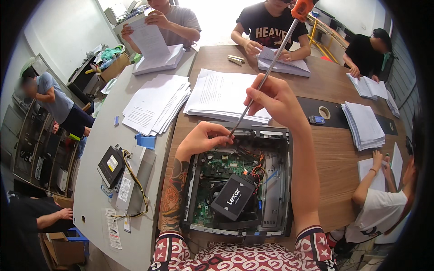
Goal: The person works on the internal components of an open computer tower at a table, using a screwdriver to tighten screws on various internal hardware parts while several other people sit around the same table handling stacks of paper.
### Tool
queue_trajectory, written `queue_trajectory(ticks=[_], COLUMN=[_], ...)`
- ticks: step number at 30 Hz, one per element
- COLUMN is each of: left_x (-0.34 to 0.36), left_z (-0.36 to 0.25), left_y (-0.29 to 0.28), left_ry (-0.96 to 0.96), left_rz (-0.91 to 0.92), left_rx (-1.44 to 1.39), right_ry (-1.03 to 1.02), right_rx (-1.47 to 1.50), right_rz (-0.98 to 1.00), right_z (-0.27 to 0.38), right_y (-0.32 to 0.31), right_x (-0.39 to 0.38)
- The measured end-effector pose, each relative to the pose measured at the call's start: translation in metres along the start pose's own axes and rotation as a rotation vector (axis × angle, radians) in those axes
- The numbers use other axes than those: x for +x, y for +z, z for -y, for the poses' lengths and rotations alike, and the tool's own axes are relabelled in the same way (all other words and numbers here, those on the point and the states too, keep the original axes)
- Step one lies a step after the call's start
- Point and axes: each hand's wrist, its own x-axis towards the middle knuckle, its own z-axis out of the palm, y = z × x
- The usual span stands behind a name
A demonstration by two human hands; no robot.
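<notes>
An open desktop computer case (273, 205) lies on the table in front of me. Inside it show a green circuit board (222, 166), a loose bundle of coloured wires (258, 170) and a tilted black solid-state drive (231, 202). My right hand (276, 100) grips the shaft of a long screwdriver (277, 54), whose orange handle points up and away. The shaft slants down to the case's far edge. There my left hand (205, 140) is closed in a pinch beside the screwdriver's tip; anything between those fingertips is too small to make out.
Left of the case sit a silver power supply (137, 183) with cables, a black drive unit (111, 166) and a blue plastic piece (144, 141). Paper stacks (221, 92) lie beyond the case. A tape roll (324, 112) is at right. Several people handle papers around the table.
</notes>
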Motion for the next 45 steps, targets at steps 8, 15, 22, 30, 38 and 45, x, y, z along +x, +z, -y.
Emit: queue_trajectory(ticks=[8, 15, 22, 30, 38, 45], left_x=[-0.001, -0.001, 0.000, 0.000, 0.002, 0.003], left_z=[0.002, -0.001, 0.005, 0.003, 0.002, 0.004], left_y=[-0.001, -0.001, -0.001, -0.002, -0.002, 0.001], left_ry=[0.021, 0.001, 0.006, -0.020, 0.078, 0.017], left_rz=[-0.016, -0.021, -0.051, -0.055, -0.044, -0.025], left_rx=[-0.026, -0.032, -0.051, 0.001, 0.042, 0.116], right_ry=[0.001, 0.000, 0.028, -0.024, -0.034, 0.070], right_rx=[-0.004, -0.009, -0.034, -0.059, -0.093, -0.244], right_rz=[-0.014, -0.027, 0.001, -0.006, -0.044, -0.110], right_z=[0.001, 0.001, 0.001, 0.002, 0.019, 0.004], right_y=[0.001, 0.001, 0.005, 0.009, -0.007, -0.004], right_x=[0.000, 0.000, -0.001, 0.000, -0.010, -0.038])
